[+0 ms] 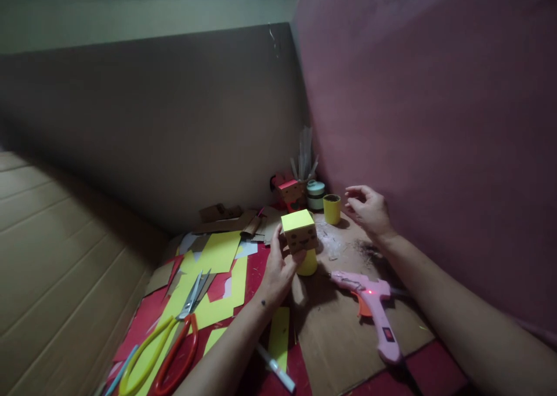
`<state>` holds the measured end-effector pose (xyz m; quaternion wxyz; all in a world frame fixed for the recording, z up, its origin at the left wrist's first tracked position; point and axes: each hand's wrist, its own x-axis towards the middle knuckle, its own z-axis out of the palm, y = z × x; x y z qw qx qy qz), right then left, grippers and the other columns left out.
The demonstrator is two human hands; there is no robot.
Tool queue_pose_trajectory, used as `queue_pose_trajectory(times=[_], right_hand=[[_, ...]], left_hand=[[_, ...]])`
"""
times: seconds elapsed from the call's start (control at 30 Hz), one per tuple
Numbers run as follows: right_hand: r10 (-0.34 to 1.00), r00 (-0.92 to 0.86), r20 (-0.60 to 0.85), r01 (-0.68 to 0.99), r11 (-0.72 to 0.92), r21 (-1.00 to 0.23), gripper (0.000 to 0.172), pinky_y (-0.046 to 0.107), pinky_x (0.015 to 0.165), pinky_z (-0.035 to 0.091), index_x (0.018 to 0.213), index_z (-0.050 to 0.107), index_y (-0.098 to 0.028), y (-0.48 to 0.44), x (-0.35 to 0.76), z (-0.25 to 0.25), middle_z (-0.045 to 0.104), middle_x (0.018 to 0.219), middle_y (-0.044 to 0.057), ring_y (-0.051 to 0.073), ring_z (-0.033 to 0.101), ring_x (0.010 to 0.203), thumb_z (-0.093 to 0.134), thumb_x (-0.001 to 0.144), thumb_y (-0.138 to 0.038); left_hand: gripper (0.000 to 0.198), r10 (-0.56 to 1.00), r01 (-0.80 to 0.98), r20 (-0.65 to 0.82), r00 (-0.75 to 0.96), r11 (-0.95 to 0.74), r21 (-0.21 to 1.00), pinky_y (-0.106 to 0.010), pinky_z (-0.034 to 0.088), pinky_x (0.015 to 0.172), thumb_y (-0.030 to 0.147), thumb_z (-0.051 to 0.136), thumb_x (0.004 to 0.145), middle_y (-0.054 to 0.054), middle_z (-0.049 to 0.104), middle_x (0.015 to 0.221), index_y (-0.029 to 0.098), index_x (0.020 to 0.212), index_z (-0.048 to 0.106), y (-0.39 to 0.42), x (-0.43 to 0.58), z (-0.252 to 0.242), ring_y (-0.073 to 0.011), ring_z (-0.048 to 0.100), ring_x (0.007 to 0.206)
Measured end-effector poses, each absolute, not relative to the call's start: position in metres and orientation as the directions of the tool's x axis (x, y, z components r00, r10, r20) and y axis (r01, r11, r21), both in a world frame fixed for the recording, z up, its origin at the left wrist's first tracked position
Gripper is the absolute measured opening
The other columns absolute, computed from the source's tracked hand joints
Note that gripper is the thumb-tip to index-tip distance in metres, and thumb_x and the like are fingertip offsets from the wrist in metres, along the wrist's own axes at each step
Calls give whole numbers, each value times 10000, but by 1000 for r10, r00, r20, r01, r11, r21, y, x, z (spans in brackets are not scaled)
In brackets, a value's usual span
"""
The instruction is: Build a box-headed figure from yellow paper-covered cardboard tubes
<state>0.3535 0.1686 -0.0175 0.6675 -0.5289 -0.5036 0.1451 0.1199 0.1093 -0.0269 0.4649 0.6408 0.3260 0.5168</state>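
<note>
In the middle, my left hand (281,268) grips a small cardboard box figure (300,236) from its left side. The box has a yellow top and a dark drawn face, and a yellow cylinder (308,264) sits directly below it. My right hand (368,207) hovers at the right with its fingers loosely bent and apart, nothing visible in them. Closest to those fingers stands a yellow cup (332,210) with dark contents or a dark inside. A pink hot glue gun (369,303) with a lit red light lies on the cardboard sheet (331,349) between my forearms.
Scissors (187,312) with yellow and red handles lie at left on yellow paper (220,251) and red scraps. A white pen (278,370) is near the front. Behind stand a red-topped box figure (289,193), a mint jar (315,193) and glue sticks (305,146). A pink wall (435,152) rises at right.
</note>
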Motion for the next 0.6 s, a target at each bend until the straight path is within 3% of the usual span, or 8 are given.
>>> queue_pose_trajectory(times=[0.23, 0.37, 0.43, 0.5, 0.6], right_hand=[[788, 282, 547, 626, 281, -728, 302, 351, 787, 514, 974, 666, -150, 169, 350, -10, 666, 979, 89, 209, 633, 848, 494, 727, -121], [856, 171, 488, 768, 195, -610, 368, 323, 834, 483, 1026, 687, -189, 176, 346, -1, 612, 1149, 98, 222, 629, 944, 525, 720, -63], [884, 155, 440, 820, 134, -557, 362, 336, 817, 478, 1045, 692, -201, 178, 344, 2, 571, 1193, 115, 254, 624, 981, 546, 740, -75], [907, 144, 396, 857, 86, -509, 362, 353, 795, 477, 1085, 682, -209, 180, 341, 3, 550, 1200, 128, 279, 623, 993, 549, 769, -94], [930, 119, 349, 894, 53, -445, 346, 367, 766, 481, 1142, 649, -206, 182, 339, 4, 552, 1179, 143, 283, 632, 965, 530, 827, -131]], left_hand=[[847, 921, -116, 228, 317, -201, 973, -368, 441, 967, 64, 663, 634, -110, 476, 1379, 283, 1394, 361, 105, 97, -29, -258, 540, 1173], [690, 969, -4, 168, 179, -171, 985, -298, 476, 841, 91, 694, 601, -77, 610, 1190, 233, 1257, 535, 129, 76, -19, -190, 611, 974], [523, 965, 26, 154, 212, -163, 986, -252, 474, 774, 98, 711, 607, -65, 684, 1020, 176, 1119, 636, 149, 73, -7, -171, 623, 907], [476, 954, 59, 96, 284, -117, 991, -240, 457, 618, 105, 733, 595, -46, 713, 835, 141, 1067, 684, 170, 78, 5, -156, 624, 698], [440, 929, 67, 34, 367, -63, 996, -227, 397, 509, 73, 781, 525, -50, 735, 755, 123, 960, 738, 192, 94, 14, -142, 589, 546]])
